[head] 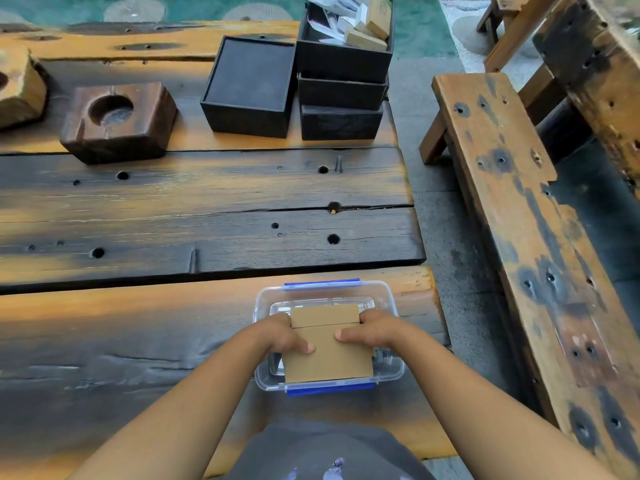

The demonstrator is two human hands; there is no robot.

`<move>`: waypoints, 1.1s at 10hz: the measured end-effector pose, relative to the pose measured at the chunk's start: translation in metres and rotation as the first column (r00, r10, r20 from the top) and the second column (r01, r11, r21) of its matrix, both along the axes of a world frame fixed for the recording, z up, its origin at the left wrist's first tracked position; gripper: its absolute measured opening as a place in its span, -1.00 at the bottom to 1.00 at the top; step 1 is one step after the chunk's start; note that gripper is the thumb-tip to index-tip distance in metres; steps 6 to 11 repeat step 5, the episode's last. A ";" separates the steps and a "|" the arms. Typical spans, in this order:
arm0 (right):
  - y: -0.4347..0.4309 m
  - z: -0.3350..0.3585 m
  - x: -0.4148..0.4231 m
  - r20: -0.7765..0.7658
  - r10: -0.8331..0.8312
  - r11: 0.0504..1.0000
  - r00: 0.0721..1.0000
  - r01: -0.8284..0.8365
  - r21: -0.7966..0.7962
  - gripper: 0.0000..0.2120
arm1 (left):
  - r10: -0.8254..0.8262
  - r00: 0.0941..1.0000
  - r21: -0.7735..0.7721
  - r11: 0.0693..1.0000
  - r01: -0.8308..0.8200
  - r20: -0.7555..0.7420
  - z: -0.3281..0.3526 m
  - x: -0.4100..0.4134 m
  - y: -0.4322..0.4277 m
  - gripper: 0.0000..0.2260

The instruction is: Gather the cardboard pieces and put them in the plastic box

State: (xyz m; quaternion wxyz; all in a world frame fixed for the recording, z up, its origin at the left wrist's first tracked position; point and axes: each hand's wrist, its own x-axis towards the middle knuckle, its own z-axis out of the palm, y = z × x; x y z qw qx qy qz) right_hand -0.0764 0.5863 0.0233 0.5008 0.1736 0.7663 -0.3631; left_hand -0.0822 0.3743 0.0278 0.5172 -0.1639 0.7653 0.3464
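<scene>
Both bare forearms reach forward from the lower edge of the view and come together over the plastic box (329,336), which stands on the near plank of the wooden desk (173,209), close to its right end. The left hand (284,332) and the right hand (369,329) hold the cardboard pieces (327,344) from the two sides, one hand on each side edge. The fingers are closed around the stack: each thumb lies flat on the top brown sheet and points inward, while the other fingers curl down beside the edges and are mostly hidden. The wrists are nearly straight and the backs of the hands face up.

The cardboard sits over the opening of the clear box, between its blue clips; I cannot tell if it already rests on the bottom. One smaller piece shows at the far end of the stack.

Farther on the desk stand some black boxes (252,88) and a dark wooden block (119,121) with a round hollow.
</scene>
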 end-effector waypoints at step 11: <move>-0.001 0.024 0.028 -0.302 0.032 0.992 0.953 0.007 0.126 -0.57 | -0.063 0.902 -0.205 0.978 -0.029 -0.427 0.039 0.052 0.001 -0.51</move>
